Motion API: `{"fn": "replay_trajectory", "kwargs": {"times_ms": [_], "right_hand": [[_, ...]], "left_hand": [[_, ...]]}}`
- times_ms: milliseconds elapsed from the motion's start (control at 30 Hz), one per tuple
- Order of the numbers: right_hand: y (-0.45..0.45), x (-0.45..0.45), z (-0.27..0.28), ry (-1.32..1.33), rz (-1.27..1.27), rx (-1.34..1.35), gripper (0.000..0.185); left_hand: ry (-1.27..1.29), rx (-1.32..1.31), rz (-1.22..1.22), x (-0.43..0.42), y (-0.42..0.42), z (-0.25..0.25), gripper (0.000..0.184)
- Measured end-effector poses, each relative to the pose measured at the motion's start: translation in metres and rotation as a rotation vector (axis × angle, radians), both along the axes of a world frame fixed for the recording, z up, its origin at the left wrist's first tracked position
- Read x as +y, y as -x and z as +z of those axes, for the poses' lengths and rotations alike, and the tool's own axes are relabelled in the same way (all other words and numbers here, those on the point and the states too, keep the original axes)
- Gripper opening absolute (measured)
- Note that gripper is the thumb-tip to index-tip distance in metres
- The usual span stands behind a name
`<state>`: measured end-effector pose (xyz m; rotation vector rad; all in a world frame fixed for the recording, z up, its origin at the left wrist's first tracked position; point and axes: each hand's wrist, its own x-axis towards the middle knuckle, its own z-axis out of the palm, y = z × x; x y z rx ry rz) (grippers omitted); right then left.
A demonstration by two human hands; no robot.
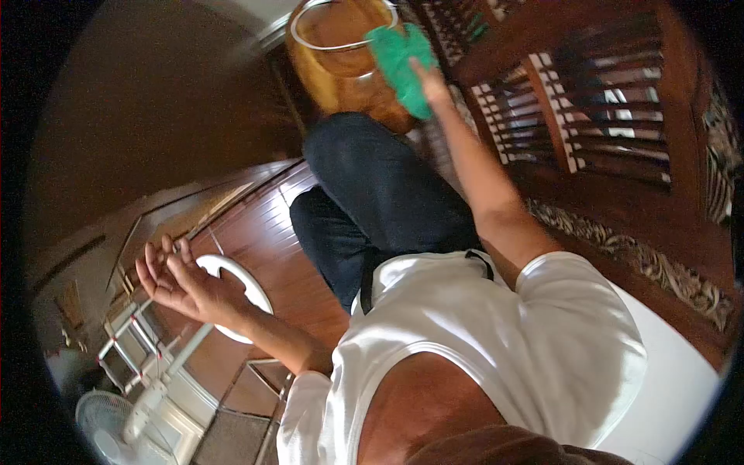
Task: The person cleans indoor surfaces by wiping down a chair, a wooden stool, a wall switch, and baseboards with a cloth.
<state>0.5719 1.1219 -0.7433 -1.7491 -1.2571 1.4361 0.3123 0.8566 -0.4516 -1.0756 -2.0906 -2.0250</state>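
Observation:
My right hand (427, 80) grips a green cloth (397, 63), bunched under the fingers. The cloth lies against the right side of a rounded, glossy wooden piece (316, 74) with a white ring (343, 48) around its top. Slight blur softens this hand and the cloth. Out to the left, my left hand (186, 285) hangs in the air with its fingers apart and slightly bent, holding nothing. Below it in view is a white, curved base (260, 297) on the floor.
Dark carved wooden furniture with spindles (620, 116) runs along the right. A brown panel (155, 101) fills the upper left. At lower left stand a white fan (108, 430) and a metal frame (128, 345). Reddish-brown tiles (263, 225) cover the floor by my bent knees.

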Motion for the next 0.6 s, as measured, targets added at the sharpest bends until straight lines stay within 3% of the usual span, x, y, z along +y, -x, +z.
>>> {"fn": "replay_trajectory", "kwargs": {"times_ms": [33,133,167,267,367,400,600], "right_hand": [[-0.008,0.008,0.028,0.102,0.001,0.152,0.090],[-0.024,0.068,-0.116,0.115,-0.066,0.258,0.085],[-0.019,0.060,-0.122,-0.020,0.008,0.085,0.080],[-0.019,-0.005,-0.110,-0.405,0.227,-0.411,0.066],[-0.015,-0.044,-0.079,-0.042,0.025,-0.081,0.066],[-0.017,-0.030,-0.070,0.161,0.084,-0.127,0.068],[-0.026,0.046,-0.112,0.125,0.040,0.110,0.063]], "left_hand": [[0.005,0.023,0.003,0.004,-0.002,0.000,0.046],[0.142,0.062,0.018,0.015,-0.003,-0.006,0.060],[0.113,0.000,-0.005,0.022,-0.011,-0.006,0.064],[0.299,0.248,0.069,0.023,-0.003,-0.017,0.071],[0.416,0.350,0.129,0.024,-0.003,-0.014,0.076],[0.464,0.361,0.148,0.025,-0.006,-0.012,0.078],[0.565,0.451,0.217,0.028,-0.009,-0.011,0.087]]}}
